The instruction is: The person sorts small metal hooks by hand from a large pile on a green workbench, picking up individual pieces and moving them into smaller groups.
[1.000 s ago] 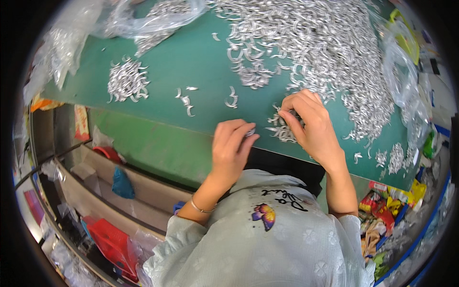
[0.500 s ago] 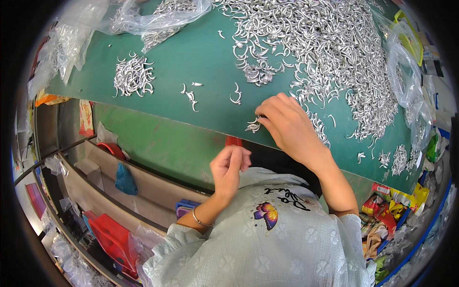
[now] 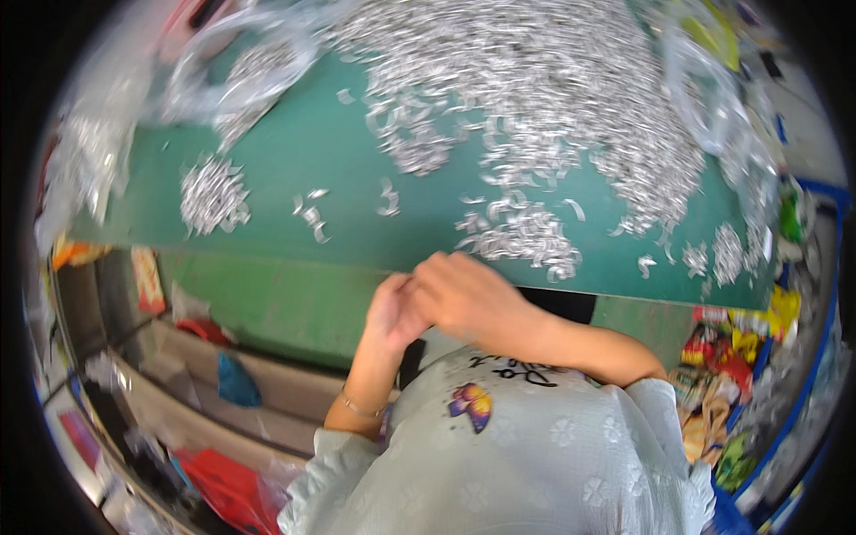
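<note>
My left hand (image 3: 390,312) and my right hand (image 3: 473,301) meet in front of the green table's near edge. The right hand's curled fingers overlap those of the left, which are also closed. Whatever is between them is hidden, and motion blurs the view. Just beyond the hands lies a cluster of small curved silver metal pieces (image 3: 522,239). A few loose pieces (image 3: 388,198) lie to its left, with more (image 3: 312,217) farther left. A much larger heap of the same pieces (image 3: 535,71) spreads over the back and right of the table.
A small separate pile (image 3: 214,196) lies at the left, and small groups (image 3: 728,253) at the right. Clear plastic bags (image 3: 241,76) line the table's far left and right sides. Below stand a shelf with a blue bag (image 3: 237,382) and a red basket (image 3: 223,486).
My right hand has left the tabletop and come back to my left hand, and the two now touch. The small bunch it was touching no longer shows. The whole view has shifted.
</note>
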### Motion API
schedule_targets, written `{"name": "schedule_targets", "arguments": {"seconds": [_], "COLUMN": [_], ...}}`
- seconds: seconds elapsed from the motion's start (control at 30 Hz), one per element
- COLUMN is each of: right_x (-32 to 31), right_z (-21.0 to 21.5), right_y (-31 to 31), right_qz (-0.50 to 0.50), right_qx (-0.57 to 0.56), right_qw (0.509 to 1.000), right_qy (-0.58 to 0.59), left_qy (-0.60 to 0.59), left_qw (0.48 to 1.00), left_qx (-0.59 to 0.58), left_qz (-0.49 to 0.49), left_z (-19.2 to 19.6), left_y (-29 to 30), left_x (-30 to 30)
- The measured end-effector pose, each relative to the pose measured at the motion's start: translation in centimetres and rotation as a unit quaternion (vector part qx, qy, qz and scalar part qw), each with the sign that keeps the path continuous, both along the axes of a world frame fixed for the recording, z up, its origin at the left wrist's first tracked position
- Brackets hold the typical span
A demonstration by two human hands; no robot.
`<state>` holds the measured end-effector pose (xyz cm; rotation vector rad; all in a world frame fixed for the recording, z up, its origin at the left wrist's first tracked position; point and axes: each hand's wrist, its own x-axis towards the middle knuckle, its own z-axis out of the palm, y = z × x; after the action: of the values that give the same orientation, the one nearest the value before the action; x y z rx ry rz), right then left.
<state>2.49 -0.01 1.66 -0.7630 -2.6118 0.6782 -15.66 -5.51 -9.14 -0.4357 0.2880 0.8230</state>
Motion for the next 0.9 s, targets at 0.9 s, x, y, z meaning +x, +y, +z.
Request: {"name": "schedule_targets", "arguments": {"seconds": [0.9], "right_x": [20.3], "right_z": [-2.2], "right_y": [-7.2], "right_qz": [-0.463], "right_qx": [0.075], "right_qw": [0.880], "right_qy": [0.075], "left_qy": [-0.029], "left_qw": [0.970], "left_qx": [0.102], "left_qz": [-0.220], "left_z": [0.3], "left_y": [1.1], "left_x": [23.6]}}
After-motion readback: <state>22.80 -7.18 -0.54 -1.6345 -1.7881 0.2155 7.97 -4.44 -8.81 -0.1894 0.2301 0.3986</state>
